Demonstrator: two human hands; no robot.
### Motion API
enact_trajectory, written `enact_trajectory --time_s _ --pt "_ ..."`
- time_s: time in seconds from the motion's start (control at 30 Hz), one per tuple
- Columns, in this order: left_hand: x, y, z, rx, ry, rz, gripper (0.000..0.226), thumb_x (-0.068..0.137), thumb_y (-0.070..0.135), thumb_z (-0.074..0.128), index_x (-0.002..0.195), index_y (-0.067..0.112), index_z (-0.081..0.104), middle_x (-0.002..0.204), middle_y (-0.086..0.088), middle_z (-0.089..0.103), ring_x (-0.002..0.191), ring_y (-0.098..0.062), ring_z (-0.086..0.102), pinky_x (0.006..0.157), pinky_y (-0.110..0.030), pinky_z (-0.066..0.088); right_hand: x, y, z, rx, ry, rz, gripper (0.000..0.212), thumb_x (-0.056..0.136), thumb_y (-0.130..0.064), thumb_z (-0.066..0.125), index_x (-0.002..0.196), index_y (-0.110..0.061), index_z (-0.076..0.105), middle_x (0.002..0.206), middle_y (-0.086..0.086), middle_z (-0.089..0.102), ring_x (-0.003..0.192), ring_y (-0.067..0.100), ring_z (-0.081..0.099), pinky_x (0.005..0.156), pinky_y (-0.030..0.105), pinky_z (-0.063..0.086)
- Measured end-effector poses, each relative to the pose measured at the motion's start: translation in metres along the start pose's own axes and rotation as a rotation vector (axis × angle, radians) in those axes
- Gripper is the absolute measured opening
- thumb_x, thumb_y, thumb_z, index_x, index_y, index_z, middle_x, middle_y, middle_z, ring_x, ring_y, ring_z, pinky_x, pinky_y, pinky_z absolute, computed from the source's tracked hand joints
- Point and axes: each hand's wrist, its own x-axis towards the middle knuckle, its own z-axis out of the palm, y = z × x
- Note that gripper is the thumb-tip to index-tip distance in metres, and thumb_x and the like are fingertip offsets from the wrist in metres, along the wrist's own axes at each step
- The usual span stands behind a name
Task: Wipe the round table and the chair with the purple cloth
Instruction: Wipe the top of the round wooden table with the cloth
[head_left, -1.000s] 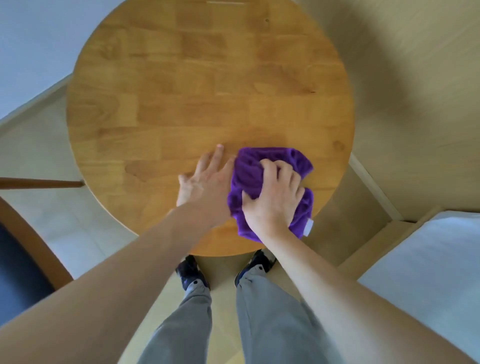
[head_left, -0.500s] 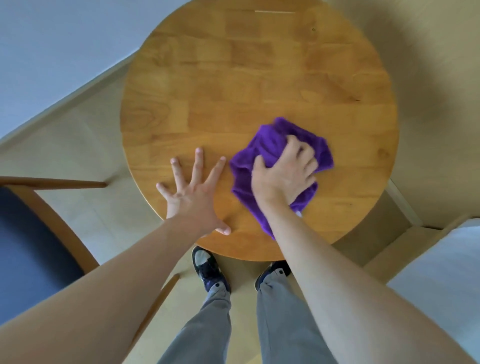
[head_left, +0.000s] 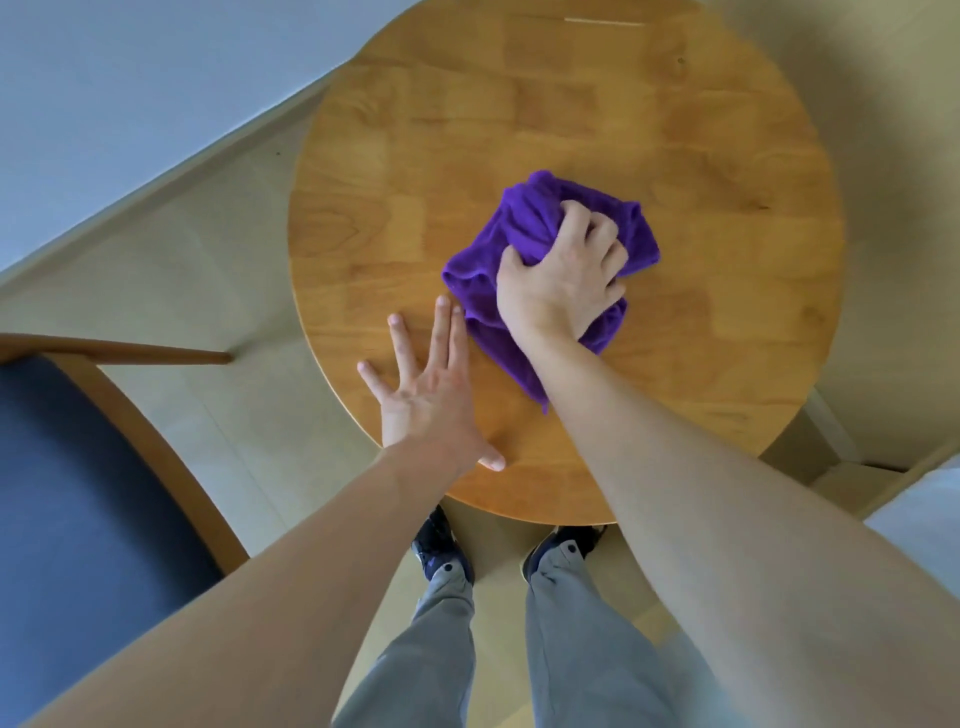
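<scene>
The right hand (head_left: 563, 275) clutches the bunched purple cloth (head_left: 524, 228) while the left hand (head_left: 428, 400) lies flat on the round table (head_left: 675, 130); so bunched, it may skip patches.

Soft, even daylight, fairly bright, no hard shadows; the round bench (head_left: 675, 130) shows a mild sheen but no harsh glare, and only a faint shadow sits under the purple cloth (head_left: 524, 234) and the left hand (head_left: 431, 400). Strong wide-angle distortion bends the skirting line and balloons the forearms toward the lower corners. Centre is reasonably sharp, wood grain readable, while the edges go soft, with smeared texture on the trousers (head_left: 571, 649) and the chair (head_left: 62, 493).
</scene>
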Motion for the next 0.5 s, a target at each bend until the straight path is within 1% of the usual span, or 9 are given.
enact_trajectory --time_s 0.1,0.13,0.17,0.23,0.3,0.37,0.43,0.5 --pt "0.0 -0.001 0.001 -0.009 -0.016 0.003 0.164 0.048 0.066 0.09 0.155 0.018 -0.025 0.158 0.008 -0.042 0.146 -0.04 -0.034 0.114 -0.077 0.008 -0.028 0.028 -0.013 -0.038 -0.122 -0.411 0.061 0.074 -0.042 0.069 0.13 -0.025 0.055 0.135 -0.002 0.053 0.126 0.029 0.046 0.096 0.049 0.041" --pt "-0.001 -0.001 0.001 -0.014 -0.014 0.004 0.164 0.049 0.066 0.09 0.155 0.018 -0.025 0.156 0.008 -0.044 0.146 -0.041 -0.035 0.114 -0.077 0.007 -0.038 0.043 -0.021 -0.027 -0.184 -0.511 0.062 0.073 -0.041 0.068 0.131 -0.024 0.056 0.135 -0.002 0.053 0.126 0.028 0.047 0.097 0.048 0.041" --pt "-0.001 0.0 0.001 -0.023 -0.012 0.004 0.165 0.049 0.065 0.091 0.154 0.019 -0.028 0.155 0.009 -0.046 0.145 -0.041 -0.035 0.114 -0.076 0.006 -0.048 0.061 -0.031 -0.024 -0.247 -0.57 0.063 0.072 -0.041 0.069 0.131 -0.024 0.056 0.136 -0.002 0.053 0.127 0.028 0.046 0.098 0.048 0.041" --pt "-0.002 0.001 0.0 -0.04 -0.01 -0.001 0.168 0.05 0.064 0.091 0.151 0.02 -0.036 0.154 0.01 -0.048 0.145 -0.04 -0.036 0.114 -0.076 0.005 -0.074 0.101 -0.051 -0.056 -0.322 -0.62 0.065 0.068 -0.038 0.074 0.129 -0.022 0.057 0.135 0.0 0.053 0.125 0.03 0.047 0.098 0.05 0.042" --pt "-0.002 0.002 -0.001 -0.043 -0.006 -0.001 0.17 0.048 0.065 0.091 0.149 0.02 -0.038 0.154 0.011 -0.048 0.145 -0.04 -0.035 0.114 -0.076 0.005 -0.105 0.143 -0.069 -0.073 -0.323 -0.661 0.063 0.066 -0.036 0.076 0.125 -0.018 0.06 0.131 0.004 0.056 0.12 0.033 0.051 0.095 0.052 0.043" --pt "-0.003 0.001 -0.001 -0.021 0.0 0.008 0.172 0.045 0.07 0.089 0.149 0.02 -0.038 0.154 0.011 -0.048 0.146 -0.04 -0.034 0.114 -0.076 0.007 -0.129 0.174 -0.081 -0.058 -0.325 -0.696 0.057 0.069 -0.036 0.073 0.122 -0.018 0.061 0.128 0.005 0.057 0.117 0.034 0.052 0.093 0.051 0.044" --pt "-0.006 -0.001 -0.003 0.037 0.014 0.026 0.171 0.044 0.077 0.084 0.151 0.019 -0.036 0.156 0.01 -0.045 0.149 -0.041 -0.029 0.114 -0.075 0.012 -0.139 0.185 -0.085 -0.051 -0.323 -0.71 0.056 0.068 -0.036 0.071 0.12 -0.02 0.059 0.126 0.004 0.058 0.115 0.033 0.053 0.091 0.05 0.044" --pt "-0.008 -0.005 -0.008 0.085 0.028 0.051 0.165 0.048 0.079 0.081 0.154 0.019 -0.03 0.16 0.01 -0.038 0.152 -0.04 -0.021 0.115 -0.071 0.02 -0.138 0.181 -0.08 -0.07 -0.309 -0.704 0.061 0.063 -0.037 0.077 0.119 -0.022 0.057 0.124 0.004 0.059 0.113 0.033 0.053 0.09 0.05 0.045"
